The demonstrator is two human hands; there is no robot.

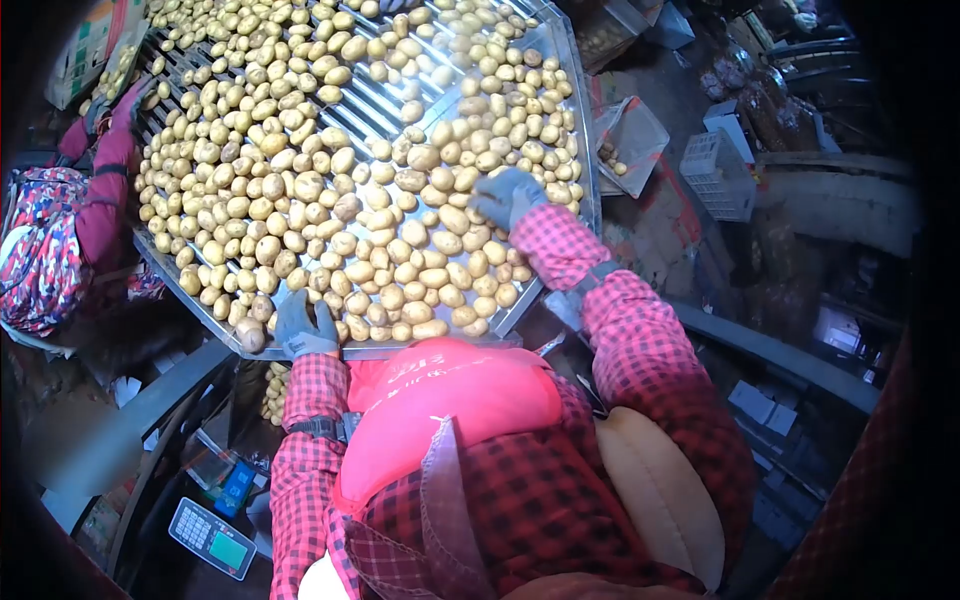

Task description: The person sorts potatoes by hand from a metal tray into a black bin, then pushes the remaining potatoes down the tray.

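Many yellow potatoes [392, 297] lie loose over a wide metal sorting table [440, 108] with slats and a raised rim. My left hand [305, 326], in a grey glove, is at the near rim with its fingers apart, touching the potatoes there. Just left of it sits a darker, brownish potato [250, 334]. My right hand [510, 198], also gloved in grey, reaches over the potatoes on the right side. Its fingers point left and look loosely bent, with no potato visibly held; their undersides are hidden.
At the left, another person's sleeve [108, 185] reaches to the table. A white plastic crate [718, 178] and an open sack [630, 145] stand at the right. Below left are a scale display with keypad [212, 538] and a blue object [235, 488].
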